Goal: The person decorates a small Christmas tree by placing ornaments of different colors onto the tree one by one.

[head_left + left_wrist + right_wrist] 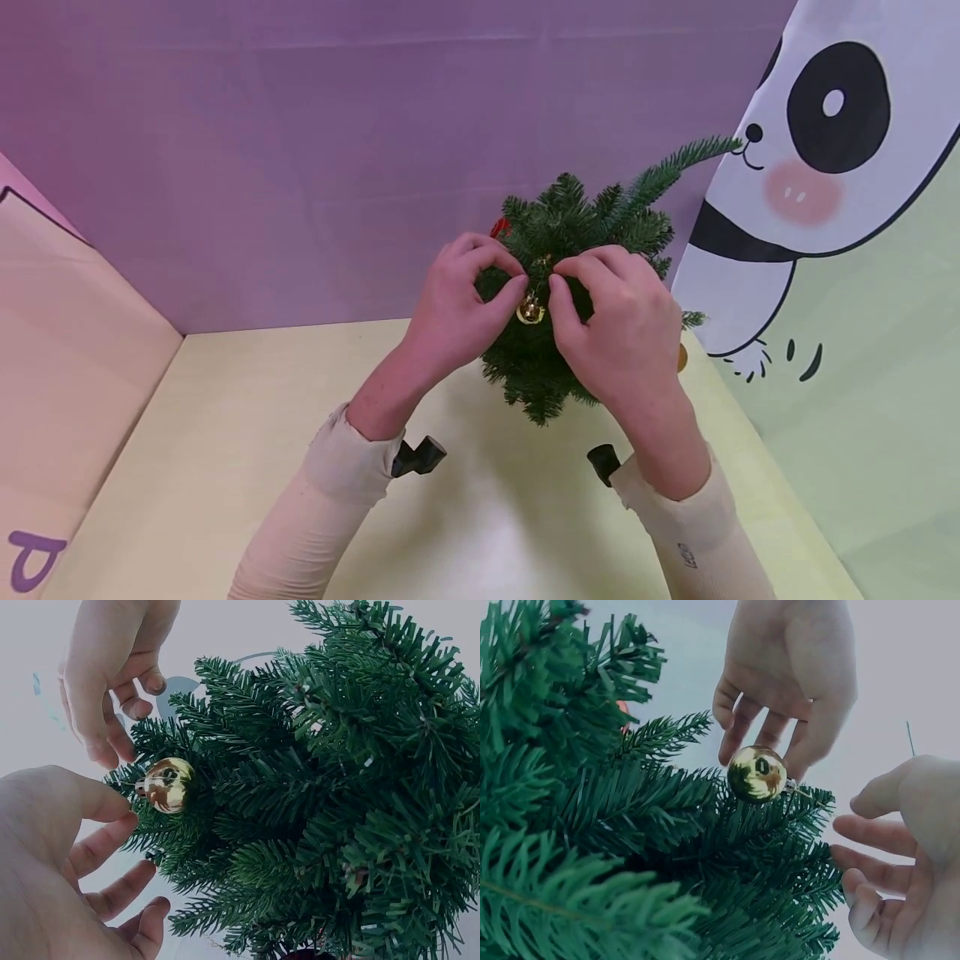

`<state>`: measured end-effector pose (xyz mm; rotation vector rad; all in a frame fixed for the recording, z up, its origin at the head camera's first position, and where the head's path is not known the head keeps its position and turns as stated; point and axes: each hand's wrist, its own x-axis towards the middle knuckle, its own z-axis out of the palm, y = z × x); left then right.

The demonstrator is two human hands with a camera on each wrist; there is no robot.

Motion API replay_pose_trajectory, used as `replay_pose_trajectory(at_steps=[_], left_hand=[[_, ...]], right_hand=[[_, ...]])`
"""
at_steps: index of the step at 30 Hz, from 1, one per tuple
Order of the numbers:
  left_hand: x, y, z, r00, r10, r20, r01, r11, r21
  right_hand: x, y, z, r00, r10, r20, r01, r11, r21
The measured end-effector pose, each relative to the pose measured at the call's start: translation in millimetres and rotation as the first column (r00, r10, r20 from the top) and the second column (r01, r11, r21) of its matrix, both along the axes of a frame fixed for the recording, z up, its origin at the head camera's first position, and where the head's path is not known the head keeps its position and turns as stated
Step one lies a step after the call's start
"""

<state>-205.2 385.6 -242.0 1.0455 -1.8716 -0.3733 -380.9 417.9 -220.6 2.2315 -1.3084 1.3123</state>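
Note:
A small artificial Christmas tree (pixel 573 221) stands between my hands. On its near side hangs a shiny gold bauble (pixel 530 312), with a thin string (pixel 810 796) running from its cap. My left hand (pixel 467 304) has thumb and index fingertips together beside the cap and appears to pinch the string; what lies between the tips is hidden. Opposite it, my right hand (pixel 622 321) holds thumb and index fingertips close together at the string's far side. Whether they grip it is unclear. In the right wrist view those tips look slightly apart.
A red ornament (pixel 500 227) shows at the tree's left, and an orange-gold one (pixel 682 358) at its right. One long branch (pixel 675 171) sticks out to the upper right. Behind the pale table (pixel 247 433) rise a purple wall (pixel 300 167) and a panda-printed panel (pixel 870 208).

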Motion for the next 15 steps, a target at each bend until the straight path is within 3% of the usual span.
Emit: replay_pose_trajectory(at_steps=[9, 15], left_hand=[[9.5, 2.8, -2.5, 1.0, 0.011, -0.016, -0.011, 1.0, -0.005], [17.6, 5.0, -9.7, 0.999, 0.015, -0.035, -0.014, 0.999, 0.032]], right_hand=[[-3.5, -2.1, -7.9, 0.995, 0.095, 0.024, -0.092, 0.992, -0.087], [-5.9, 4.2, -17.1, 0.985, 0.168, 0.038, -0.16, 0.975, -0.156]])
